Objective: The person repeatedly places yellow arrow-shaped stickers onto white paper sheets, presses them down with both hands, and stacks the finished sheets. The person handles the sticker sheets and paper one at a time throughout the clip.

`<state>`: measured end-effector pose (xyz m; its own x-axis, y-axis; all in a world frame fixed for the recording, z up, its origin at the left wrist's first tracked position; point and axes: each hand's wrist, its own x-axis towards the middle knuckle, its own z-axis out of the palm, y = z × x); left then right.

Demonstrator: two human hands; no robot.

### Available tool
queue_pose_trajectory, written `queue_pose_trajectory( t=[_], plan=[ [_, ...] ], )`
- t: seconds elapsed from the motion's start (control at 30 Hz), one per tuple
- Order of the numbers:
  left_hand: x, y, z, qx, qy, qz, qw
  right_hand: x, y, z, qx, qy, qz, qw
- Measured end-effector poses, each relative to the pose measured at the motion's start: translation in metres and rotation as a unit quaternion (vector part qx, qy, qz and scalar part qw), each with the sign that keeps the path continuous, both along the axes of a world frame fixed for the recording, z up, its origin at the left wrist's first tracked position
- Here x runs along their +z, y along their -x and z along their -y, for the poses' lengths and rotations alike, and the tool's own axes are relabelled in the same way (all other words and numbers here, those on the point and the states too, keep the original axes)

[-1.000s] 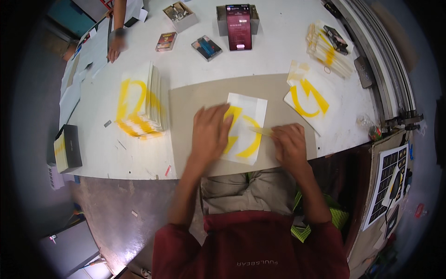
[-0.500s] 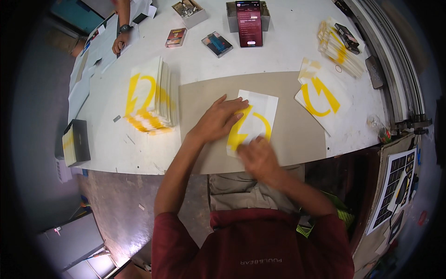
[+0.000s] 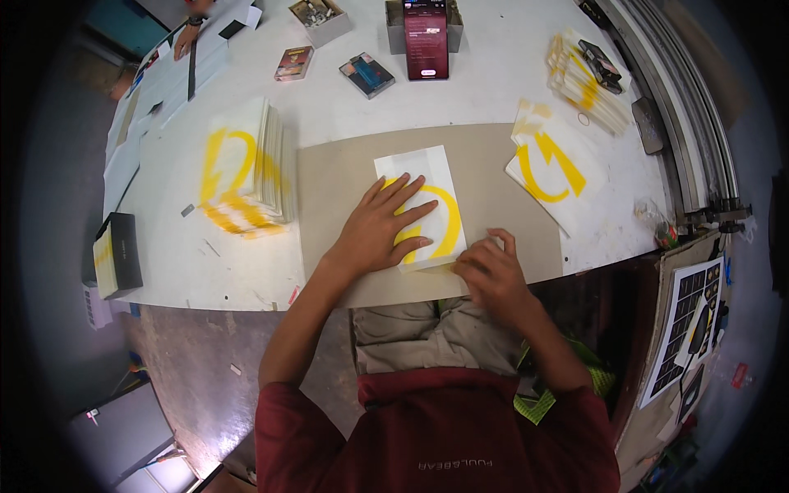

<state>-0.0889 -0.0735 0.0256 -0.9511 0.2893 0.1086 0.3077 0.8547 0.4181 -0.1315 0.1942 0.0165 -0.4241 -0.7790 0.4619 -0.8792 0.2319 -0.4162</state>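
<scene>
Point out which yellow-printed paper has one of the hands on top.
The middle paper, beneath the left hand; neither hand covers the tall stack at left or the yellow-printed papers at right.

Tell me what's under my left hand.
Under your left hand is a white paper piece with yellow print, lying on a beige board. The paper's far end and right side show; whatever print the hand covers can't be seen.

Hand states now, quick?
Left hand: open, fingers spread on the yellow-printed white paper.
Right hand: fingers curled, blurred; can't tell if holding anything.
</scene>
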Motion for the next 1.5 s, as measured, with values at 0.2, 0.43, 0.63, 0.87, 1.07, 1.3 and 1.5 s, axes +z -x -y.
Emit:
queue_pose_trajectory(
  t=[0.2, 0.43, 0.63, 0.87, 1.07, 1.3, 1.5],
  plan=[
    [-0.005, 0.005, 0.014, -0.021, -0.031, 0.052, 0.998, -0.004, 0.025, 0.031, 0.004, 0.046, 0.066, 0.997],
    [0.009, 0.001, 0.011, -0.037, 0.001, 0.073, 0.997, -0.009, 0.023, 0.014, -0.056, 0.043, 0.026, 0.997],
    [0.003, -0.003, 0.011, -0.014, 0.03, 0.054, 0.998, -0.009, 0.009, -0.036, -0.254, 0.073, 0.095, 0.96],
    [0.002, -0.01, 0.008, 0.02, 0.051, 0.034, 0.998, -0.019, -0.075, 0.024, -0.284, 0.06, 0.084, 0.953],
    [0.002, -0.009, 0.009, 0.009, 0.039, 0.032, 0.999, -0.018, -0.068, 0.022, -0.3, 0.03, 0.04, 0.953],
    [-0.006, -0.037, -0.036, 0.136, -0.071, -0.06, 0.986, 0.008, -0.005, -0.011, -0.397, 0.051, 0.03, 0.916],
    [-0.009, -0.079, -0.071, 0.094, -0.189, -0.075, 0.975, 0.02, -0.011, 0.017, -0.268, 0.077, 0.578, 0.766]
  ],
)
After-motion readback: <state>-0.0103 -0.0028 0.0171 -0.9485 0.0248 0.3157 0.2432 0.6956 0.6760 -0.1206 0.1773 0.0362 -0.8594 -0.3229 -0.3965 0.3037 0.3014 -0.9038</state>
